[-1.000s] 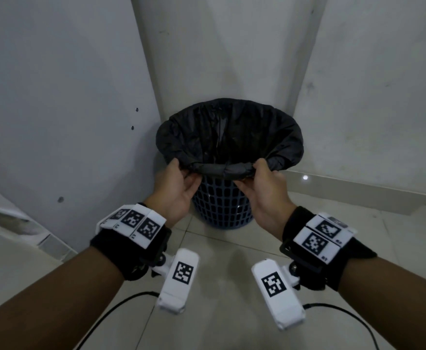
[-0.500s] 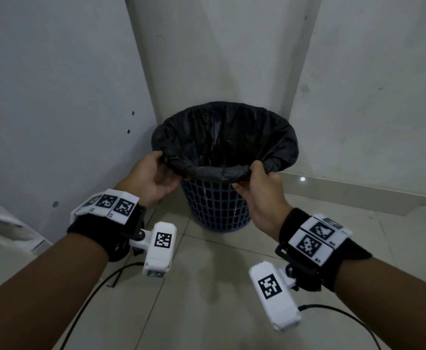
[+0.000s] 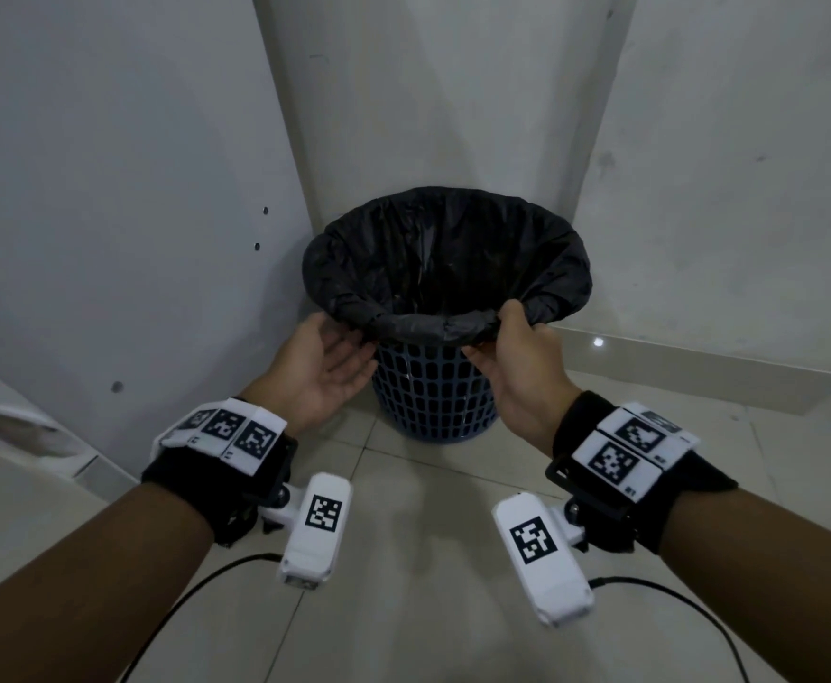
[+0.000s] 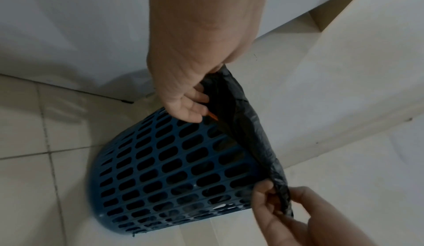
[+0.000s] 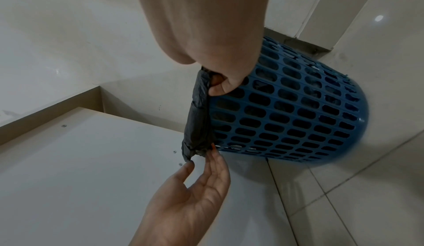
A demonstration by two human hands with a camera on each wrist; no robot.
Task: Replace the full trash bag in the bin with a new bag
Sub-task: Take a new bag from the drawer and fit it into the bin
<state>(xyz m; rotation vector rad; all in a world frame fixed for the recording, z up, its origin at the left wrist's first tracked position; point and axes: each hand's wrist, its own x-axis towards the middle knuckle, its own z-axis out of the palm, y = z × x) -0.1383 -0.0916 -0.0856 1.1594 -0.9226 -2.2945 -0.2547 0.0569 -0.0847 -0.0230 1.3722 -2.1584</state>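
the right hand (image 3: 512,362) pinches the rolled edge of the black trash bag (image 3: 433,268) at the near rim of the bin, thumb on top and fingers curled under the fold; the right wrist view shows the plastic caught between them. the left hand (image 3: 325,367) is released, palm up, fingers nearly straight, its fingertips (image 5: 212,154) touching the underside of the same rolled edge a little further along the rim. it holds nothing.

the bag sits inside the blue bin (image 3: 433,391), a round basket with many slots in its wall, and its mouth is folded outward over the whole rim. the bin stands on the tiled floor (image 3: 403,559) in a corner, close to the white walls (image 3: 108,189).

i judge the bag to be thin, soft film: it wrinkles, it gives no stiffness, and it can stretch or tear if it is pulled at one small point. how heavy it is i cannot tell, because the inside looks dark and the contents are not clear. the bin looks light, so it may rise together with the bag.

the good place to take hold is the rolled edge, where the film is doubled and thicker. i think both hands should gather this edge from opposite sides of the rim, peel it off the rim, then lift straight up. the slots could catch the film on the way.
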